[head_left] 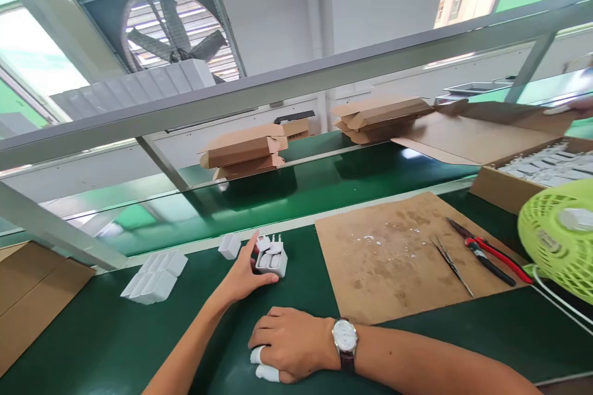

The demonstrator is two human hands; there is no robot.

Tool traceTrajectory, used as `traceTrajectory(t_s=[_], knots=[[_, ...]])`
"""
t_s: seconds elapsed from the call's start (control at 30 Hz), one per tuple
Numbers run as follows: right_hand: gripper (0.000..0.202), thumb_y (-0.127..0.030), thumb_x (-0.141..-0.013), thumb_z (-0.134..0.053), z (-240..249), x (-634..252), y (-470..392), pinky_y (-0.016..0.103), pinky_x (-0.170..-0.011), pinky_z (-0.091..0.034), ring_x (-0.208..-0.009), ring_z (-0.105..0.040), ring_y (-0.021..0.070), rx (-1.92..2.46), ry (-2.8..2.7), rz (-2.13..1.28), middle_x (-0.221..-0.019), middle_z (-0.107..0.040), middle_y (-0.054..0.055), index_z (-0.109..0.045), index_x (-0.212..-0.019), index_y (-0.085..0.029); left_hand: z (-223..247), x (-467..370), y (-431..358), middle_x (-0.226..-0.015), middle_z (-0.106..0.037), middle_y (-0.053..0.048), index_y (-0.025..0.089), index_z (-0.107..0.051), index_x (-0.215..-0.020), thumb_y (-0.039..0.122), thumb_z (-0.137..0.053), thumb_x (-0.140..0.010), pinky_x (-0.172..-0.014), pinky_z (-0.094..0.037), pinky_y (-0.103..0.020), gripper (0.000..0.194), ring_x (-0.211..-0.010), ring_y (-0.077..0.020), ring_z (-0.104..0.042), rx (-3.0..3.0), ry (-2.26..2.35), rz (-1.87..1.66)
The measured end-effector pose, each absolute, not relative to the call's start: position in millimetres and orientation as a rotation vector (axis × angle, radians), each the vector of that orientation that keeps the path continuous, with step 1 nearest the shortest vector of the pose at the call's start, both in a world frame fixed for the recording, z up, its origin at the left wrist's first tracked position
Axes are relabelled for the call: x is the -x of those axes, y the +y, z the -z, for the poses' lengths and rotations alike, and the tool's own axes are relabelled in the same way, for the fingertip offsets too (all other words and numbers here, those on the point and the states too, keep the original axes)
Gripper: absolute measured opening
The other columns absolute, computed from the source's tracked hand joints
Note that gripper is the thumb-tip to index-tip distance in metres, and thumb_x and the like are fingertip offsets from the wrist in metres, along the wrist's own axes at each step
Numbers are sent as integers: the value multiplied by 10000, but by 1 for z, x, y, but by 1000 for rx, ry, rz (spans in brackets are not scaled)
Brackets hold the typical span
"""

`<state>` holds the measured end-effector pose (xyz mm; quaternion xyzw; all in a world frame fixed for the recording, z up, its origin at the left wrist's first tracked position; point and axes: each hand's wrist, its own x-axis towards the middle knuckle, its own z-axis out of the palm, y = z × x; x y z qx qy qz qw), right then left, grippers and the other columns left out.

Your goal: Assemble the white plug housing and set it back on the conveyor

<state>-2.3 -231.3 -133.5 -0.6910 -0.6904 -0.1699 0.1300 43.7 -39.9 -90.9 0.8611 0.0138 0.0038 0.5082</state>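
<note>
My left hand (241, 276) reaches forward on the green table (115, 333) and grips a small cluster of white plug adapters (272, 257) standing with their prongs up. My right hand (290, 342) rests on the table nearer to me, fingers curled under with nothing seen in them. White finger cots cover two of its fingertips, and a wristwatch (345, 339) is on that wrist. A single white adapter (229, 245) stands just left of the cluster. Further left lies a row of several white adapters (155, 278).
A brown board (393, 259) on the right carries tweezers (451, 265) and red-handled cutters (491, 253). A green fan (560, 241) stands at the right edge, before an open carton of white parts (546, 166). Folded cartons (245, 151) sit on the belt behind. Another person's hand (572, 105) touches the carton flap.
</note>
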Motion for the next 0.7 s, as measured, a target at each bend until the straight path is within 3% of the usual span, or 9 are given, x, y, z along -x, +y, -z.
traceTrajectory(t_s=[0.1,0.2,0.4,0.57,0.7], knots=[[227,-423,-958,-705,130,-1,-231,296,-817,-467,-1119,-603,170,2030,-2060,456,-1221,-711,-13,-716,-976,-197,84,-55,-35,-1420,-561,-136,243,-402,-1521,472,-950,-524,-1128,-421,-478,1160,-1257,-343,-564,-1999,-68,141],[95,-300,-989,-685,126,-8,-231,262,-808,-466,-1175,-589,148,2027,-2143,440,-1276,-696,-34,-726,-1038,-229,84,-62,-39,-1468,-552,-126,253,-312,-1572,558,-926,-541,-1213,-329,-502,1238,-1363,-358,-513,-1956,-112,187],[219,-260,-1048,-591,121,-25,-231,181,-913,-442,-1237,-556,95,1992,-2196,350,-1377,-647,-25,-691,-1234,-203,95,-71,-48,-1379,-617,-106,243,-360,-1555,679,-897,-483,-1152,-425,-526,1276,-1259,-375,-592,-1984,-42,135],[186,-222,-1030,-607,117,-21,-230,217,-875,-465,-1218,-569,125,2013,-2191,310,-1369,-651,-28,-716,-1181,-227,89,-94,-62,-1334,-639,-133,225,-361,-1533,637,-917,-503,-1049,-533,-462,1241,-1205,-333,-638,-1949,-6,80],[102,-275,-988,-672,123,-16,-229,259,-831,-480,-1203,-576,152,2049,-2143,340,-1328,-672,-24,-724,-1067,-236,86,-115,-83,-1316,-636,-157,197,-370,-1504,526,-963,-485,-1079,-507,-474,1224,-1174,-318,-660,-1897,-6,18]])
